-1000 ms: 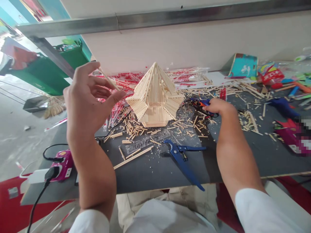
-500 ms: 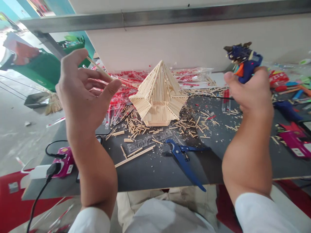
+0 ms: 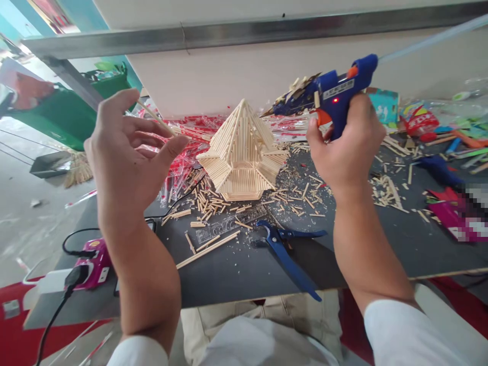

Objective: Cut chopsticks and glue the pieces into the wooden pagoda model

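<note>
My left hand [image 3: 133, 147], raised at the left, pinches a thin wooden stick [image 3: 154, 116] between fingers and thumb. At the right, my right hand [image 3: 345, 140] is wrapped round the handle of a blue glue gun [image 3: 337, 94] with an orange trigger and a lit red light. Its crusted nozzle points left, a clear glue stick [image 3: 430, 41] sticking out of its back. Between my hands a model of pale wooden sticks [image 3: 244, 152], with a pointed roof and flared lower panels, stands on the dark table [image 3: 229, 274]. Neither hand touches it.
Blue cutters [image 3: 287, 259], a clear ruler [image 3: 217, 229] and loose sticks [image 3: 209, 249] lie in front of the model. Cut stick pieces and red-and-clear wrappers surround it. A magenta power strip [image 3: 95, 262] sits at the left. A metal bar [image 3: 229, 39] crosses behind.
My right hand has moved left towards the model and turned the glue gun, so its side and glue stick now show. My left hand has barely moved, still holding the stick.
</note>
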`<state>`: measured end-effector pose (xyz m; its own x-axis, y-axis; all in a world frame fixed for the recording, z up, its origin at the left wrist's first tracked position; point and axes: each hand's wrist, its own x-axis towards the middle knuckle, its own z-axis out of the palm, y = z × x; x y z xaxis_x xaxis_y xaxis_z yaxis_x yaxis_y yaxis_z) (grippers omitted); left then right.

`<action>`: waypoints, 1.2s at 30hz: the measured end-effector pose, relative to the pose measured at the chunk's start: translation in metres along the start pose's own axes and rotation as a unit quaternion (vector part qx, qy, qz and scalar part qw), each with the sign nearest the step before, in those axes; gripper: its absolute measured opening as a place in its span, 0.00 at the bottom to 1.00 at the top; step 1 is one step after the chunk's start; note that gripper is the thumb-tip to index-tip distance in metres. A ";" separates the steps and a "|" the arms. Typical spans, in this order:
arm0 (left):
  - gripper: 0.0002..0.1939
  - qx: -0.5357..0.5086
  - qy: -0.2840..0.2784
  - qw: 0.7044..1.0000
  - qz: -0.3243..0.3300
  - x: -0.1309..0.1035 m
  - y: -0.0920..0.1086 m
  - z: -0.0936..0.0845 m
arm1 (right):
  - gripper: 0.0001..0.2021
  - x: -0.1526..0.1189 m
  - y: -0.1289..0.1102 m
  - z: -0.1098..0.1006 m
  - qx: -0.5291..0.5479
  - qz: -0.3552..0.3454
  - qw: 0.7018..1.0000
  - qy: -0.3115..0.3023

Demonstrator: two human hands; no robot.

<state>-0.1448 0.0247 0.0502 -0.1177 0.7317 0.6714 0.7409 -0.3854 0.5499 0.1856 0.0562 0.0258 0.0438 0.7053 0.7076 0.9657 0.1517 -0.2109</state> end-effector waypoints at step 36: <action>0.41 0.039 -0.058 0.998 -0.001 -0.002 0.001 0.005 | 0.23 -0.001 -0.001 0.001 0.033 0.001 0.998 -0.057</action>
<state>-0.1410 0.0258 0.0472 -0.0457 0.7938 0.6064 0.7904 -0.3425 0.5079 0.1847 0.0558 0.0241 0.0128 0.7793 0.6266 0.9466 0.1924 -0.2587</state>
